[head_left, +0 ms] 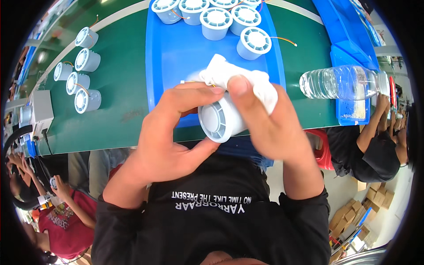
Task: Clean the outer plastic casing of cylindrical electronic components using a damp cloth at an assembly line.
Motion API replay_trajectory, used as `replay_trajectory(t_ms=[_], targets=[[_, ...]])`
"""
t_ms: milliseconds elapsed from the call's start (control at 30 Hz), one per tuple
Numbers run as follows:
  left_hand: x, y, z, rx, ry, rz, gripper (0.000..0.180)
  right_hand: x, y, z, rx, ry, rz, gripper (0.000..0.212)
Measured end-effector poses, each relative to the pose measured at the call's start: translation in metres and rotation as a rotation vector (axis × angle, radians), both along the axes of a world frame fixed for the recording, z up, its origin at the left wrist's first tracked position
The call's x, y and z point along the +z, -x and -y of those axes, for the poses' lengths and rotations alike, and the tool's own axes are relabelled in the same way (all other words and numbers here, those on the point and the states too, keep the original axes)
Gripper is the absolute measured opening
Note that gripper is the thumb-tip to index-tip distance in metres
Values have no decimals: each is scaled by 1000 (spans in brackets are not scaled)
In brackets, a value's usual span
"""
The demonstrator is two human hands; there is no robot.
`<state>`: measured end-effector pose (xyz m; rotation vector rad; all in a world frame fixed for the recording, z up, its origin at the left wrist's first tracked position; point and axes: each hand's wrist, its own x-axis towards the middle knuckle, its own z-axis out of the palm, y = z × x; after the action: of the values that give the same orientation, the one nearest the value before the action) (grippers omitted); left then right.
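Observation:
Between my hands, over the near edge of the blue tray (165, 62), is a light blue round plastic housing (216, 120) with a slotted, grille-like face turned to the left. My left hand (170, 128) grips it, thumb at the bottom of the rim and fingers along the top. A crumpled white cloth (221, 70) is bunched in my right hand (269, 119), whose thumb presses it against the housing's upper side. Part of the housing's body is hidden behind the right hand. A short wire end shows by the left fingers.
Several like housings (216, 20) with thin wires stand at the tray's far end. More housings (87, 60) sit on the green table (119, 88) at left. A clear plastic bottle (340, 82) lies at right beside blue bins (349, 48). Other people work on both sides.

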<state>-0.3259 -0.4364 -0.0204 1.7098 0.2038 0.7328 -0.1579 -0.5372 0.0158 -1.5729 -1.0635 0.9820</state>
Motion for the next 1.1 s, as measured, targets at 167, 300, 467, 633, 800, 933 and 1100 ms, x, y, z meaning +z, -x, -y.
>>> replay_trajectory(t_ms=[167,300,467,633,800,933,1100], targets=[[-4,5,-3,-23,-40,28,55,-18,-20,7,-274,62,-292,38],[-12,6,-14,-45,-177,77,57,-24,-13,16,-406,70,24,33],[-21,5,-17,-33,-171,127,57,-18,-4,22,-271,-26,-115,31],[-24,3,-23,11,-158,204,64,-17,4,29,-144,-150,-835,73],[-19,5,-24,41,-309,173,63,-28,28,28,-74,-247,-482,22],[-16,9,-24,13,-262,73,52,-39,31,28,-127,-333,-289,17],[12,14,-17,-107,782,-113,64,-47,26,25,-192,-543,453,13]])
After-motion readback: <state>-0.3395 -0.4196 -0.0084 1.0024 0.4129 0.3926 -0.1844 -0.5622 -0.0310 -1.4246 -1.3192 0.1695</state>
